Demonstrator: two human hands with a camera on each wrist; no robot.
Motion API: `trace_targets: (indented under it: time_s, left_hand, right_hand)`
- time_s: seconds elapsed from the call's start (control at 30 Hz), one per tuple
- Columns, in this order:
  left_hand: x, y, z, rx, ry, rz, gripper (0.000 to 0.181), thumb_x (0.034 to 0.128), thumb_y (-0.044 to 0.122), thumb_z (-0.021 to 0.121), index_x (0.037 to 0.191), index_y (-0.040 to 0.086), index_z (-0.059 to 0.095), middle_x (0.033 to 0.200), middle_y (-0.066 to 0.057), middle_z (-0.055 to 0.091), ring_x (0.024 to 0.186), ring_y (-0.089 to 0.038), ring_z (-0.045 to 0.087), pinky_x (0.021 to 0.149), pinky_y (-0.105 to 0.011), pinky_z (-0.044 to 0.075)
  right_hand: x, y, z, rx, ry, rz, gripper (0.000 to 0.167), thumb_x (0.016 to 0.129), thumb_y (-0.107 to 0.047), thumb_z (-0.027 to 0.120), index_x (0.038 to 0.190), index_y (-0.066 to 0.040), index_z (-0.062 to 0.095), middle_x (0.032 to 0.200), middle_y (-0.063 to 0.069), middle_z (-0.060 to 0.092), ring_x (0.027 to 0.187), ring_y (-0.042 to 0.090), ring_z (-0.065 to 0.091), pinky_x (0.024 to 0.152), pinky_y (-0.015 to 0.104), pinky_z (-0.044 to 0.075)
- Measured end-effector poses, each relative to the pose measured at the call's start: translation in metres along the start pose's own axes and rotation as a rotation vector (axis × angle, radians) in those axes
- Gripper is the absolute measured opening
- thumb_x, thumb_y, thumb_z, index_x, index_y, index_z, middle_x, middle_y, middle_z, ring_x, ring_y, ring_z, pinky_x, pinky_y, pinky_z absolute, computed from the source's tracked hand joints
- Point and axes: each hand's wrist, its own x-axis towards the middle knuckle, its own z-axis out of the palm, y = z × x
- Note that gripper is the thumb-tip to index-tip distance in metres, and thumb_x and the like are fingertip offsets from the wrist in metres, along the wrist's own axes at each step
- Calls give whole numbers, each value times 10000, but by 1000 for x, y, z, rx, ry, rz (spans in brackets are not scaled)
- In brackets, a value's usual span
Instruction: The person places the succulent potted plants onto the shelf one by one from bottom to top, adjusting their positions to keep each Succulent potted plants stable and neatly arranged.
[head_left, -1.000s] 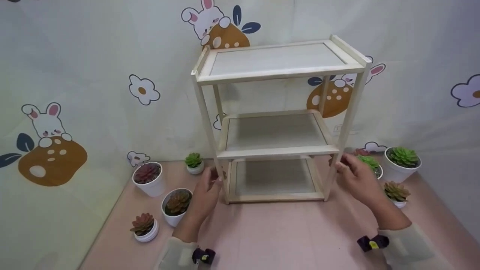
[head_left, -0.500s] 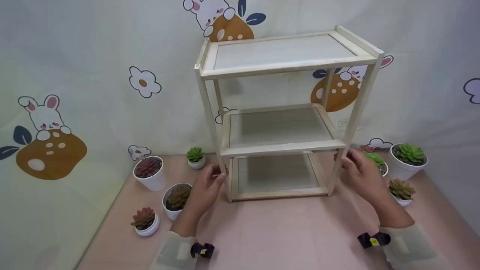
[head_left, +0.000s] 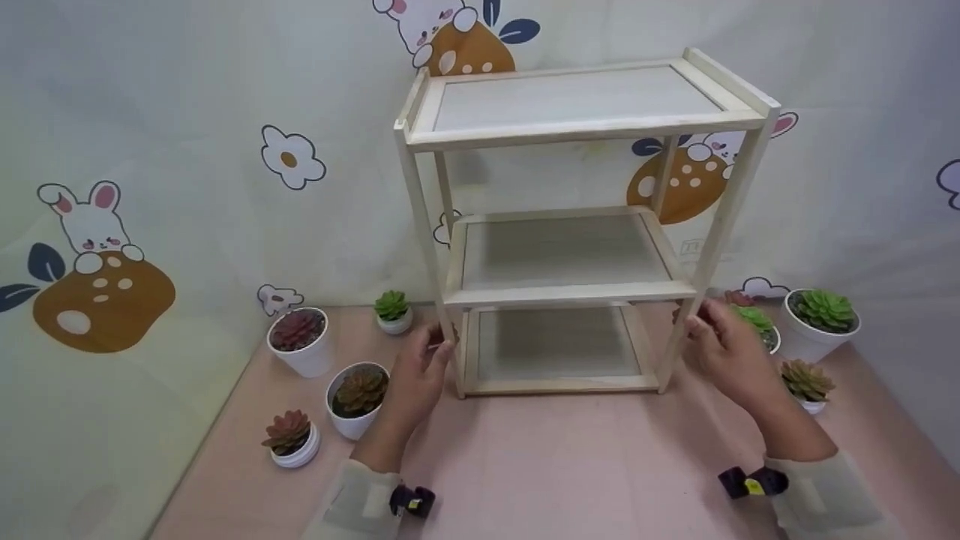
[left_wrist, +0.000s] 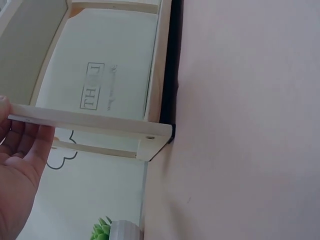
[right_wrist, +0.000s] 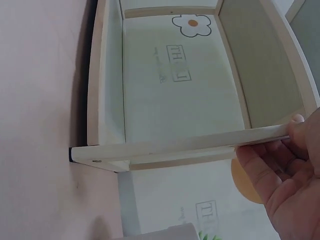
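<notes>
A pale wooden three-tier shelf [head_left: 570, 294] stands upright on the pink tabletop, its panels bare. My left hand [head_left: 416, 371] grips the front left post low down, between the middle and bottom tiers. On the other side my right hand [head_left: 724, 349] pinches the front right post at about the same height. The left wrist view shows thumb and curled fingers of the left hand [left_wrist: 20, 170] around the post [left_wrist: 90, 121]. In the right wrist view the right hand [right_wrist: 287, 172] holds its post [right_wrist: 180, 143] between thumb and fingers.
Potted succulents flank the shelf. On the left are a dark red one [head_left: 298, 341], a brown one [head_left: 358, 400], a small reddish one [head_left: 291, 439] and a small green one [head_left: 393, 313]. Several more, including a green one [head_left: 821, 322], stand close by my right hand. A printed cloth backdrop [head_left: 187, 150] hangs behind.
The shelf sits slightly higher and further right in the head view than a second ago, though the view itself has shifted too. Both hands keep hold of the posts.
</notes>
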Motion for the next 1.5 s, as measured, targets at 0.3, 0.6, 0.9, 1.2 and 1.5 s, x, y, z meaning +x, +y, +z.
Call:
trace_targets:
  time_s: [0.3,0.6,0.9,1.2,1.5]
  left_hand:
    - [1,1,1,-23,7,-23,390,1097,238,532,1429,34,534,1372,-138,628,1332,-275,587,1167,-485,472]
    - [1,0,1,-12,9,-26,398,1100,222,522,1439,12,515,1359,-152,623,1328,-299,575,1176,-506,456]
    - [-1,1,2,-30,-1,-52,434,1104,253,516,1467,16,490,1402,-151,604,1357,-281,562,1188,-487,448]
    - [0,1,2,-82,14,-38,405,1087,254,559,1437,50,529,1348,-124,629,1302,-256,587,1156,-468,485]
    - [2,-1,4,-146,25,-12,333,1081,197,567,1363,20,567,1302,-223,626,1259,-271,611,1145,-483,491]
  right_hand:
    - [-1,-3,-3,-5,-24,11,440,1117,-324,447,1404,-5,540,1310,247,656,1230,451,636,1015,644,531]
    - [-1,-1,2,-33,23,-28,343,1116,-226,461,1350,-14,595,1279,226,675,1186,381,654,934,552,561]
    - [-3,0,3,-18,15,12,395,1118,-288,458,1397,-28,566,1309,199,674,1226,362,641,976,506,576]
    - [-5,1,3,28,33,9,415,1082,-285,561,1439,-73,566,1336,168,666,1259,350,617,1070,574,487]
    - [-11,2,2,15,44,27,453,1066,-281,601,1460,-62,553,1379,152,633,1280,323,606,1055,458,526]
